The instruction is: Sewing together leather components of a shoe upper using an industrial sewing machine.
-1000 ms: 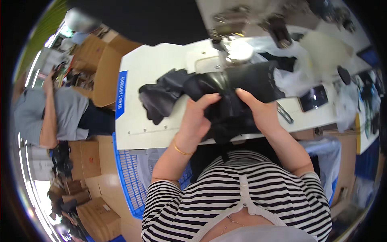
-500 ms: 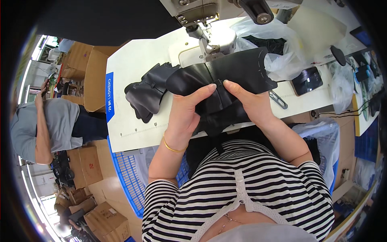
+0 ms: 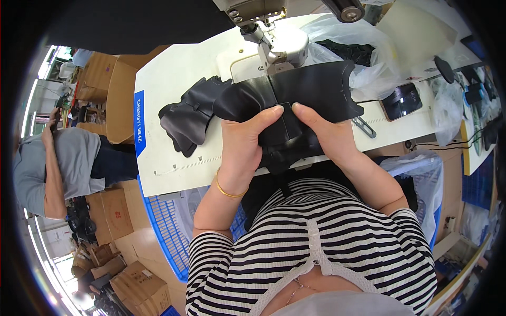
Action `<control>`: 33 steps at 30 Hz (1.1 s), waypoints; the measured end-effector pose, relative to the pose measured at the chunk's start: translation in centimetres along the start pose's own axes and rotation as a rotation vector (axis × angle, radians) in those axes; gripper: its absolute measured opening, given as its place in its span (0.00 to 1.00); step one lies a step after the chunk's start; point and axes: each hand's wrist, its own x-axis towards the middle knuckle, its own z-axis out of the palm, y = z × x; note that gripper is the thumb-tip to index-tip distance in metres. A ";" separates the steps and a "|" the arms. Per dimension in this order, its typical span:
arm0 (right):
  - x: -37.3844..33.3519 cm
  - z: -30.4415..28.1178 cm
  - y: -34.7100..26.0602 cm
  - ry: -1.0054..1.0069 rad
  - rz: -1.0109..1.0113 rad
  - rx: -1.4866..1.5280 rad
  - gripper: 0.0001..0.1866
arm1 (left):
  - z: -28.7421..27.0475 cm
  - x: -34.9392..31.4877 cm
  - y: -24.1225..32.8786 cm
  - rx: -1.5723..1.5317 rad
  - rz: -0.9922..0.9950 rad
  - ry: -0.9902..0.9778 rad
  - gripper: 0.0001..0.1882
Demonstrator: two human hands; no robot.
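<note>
A black leather piece (image 3: 312,87) with a seam across its middle is spread between my two hands, just in front of the sewing machine's needle area (image 3: 270,52). My left hand (image 3: 246,131) grips its near left part, the thumb pressed beside the seam. On the other side of the seam, my right hand (image 3: 329,131) grips it with the thumb on top; both sets of fingers are hidden underneath. The thumb tips lie close together. To the left, more black leather pieces (image 3: 191,118) are stacked on the white table (image 3: 158,168).
A thread snipper (image 3: 365,128) and a dark phone (image 3: 401,102) lie right of my hands. Behind them sits a clear plastic bag (image 3: 377,68) with black material inside. Blue baskets (image 3: 167,226) stand below the table. At the far left is another person (image 3: 58,163) near cardboard boxes (image 3: 120,100).
The seam area between my thumbs now lies flatter and more spread out. Both hands keep their hold in nearly the same place. The view has shifted slightly.
</note>
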 end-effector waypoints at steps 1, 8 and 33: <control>0.0 0.0 -0.1 -0.001 0.002 0.000 0.13 | -0.1 -0.1 -0.1 0.000 -0.001 0.003 0.16; 0.1 0.3 0.3 0.025 -0.017 -0.063 0.13 | 0.1 -0.5 0.2 -0.210 -0.010 0.062 0.11; -0.4 0.4 0.3 -0.002 -0.046 -0.072 0.13 | 0.1 -0.8 -0.5 -0.162 0.098 0.081 0.15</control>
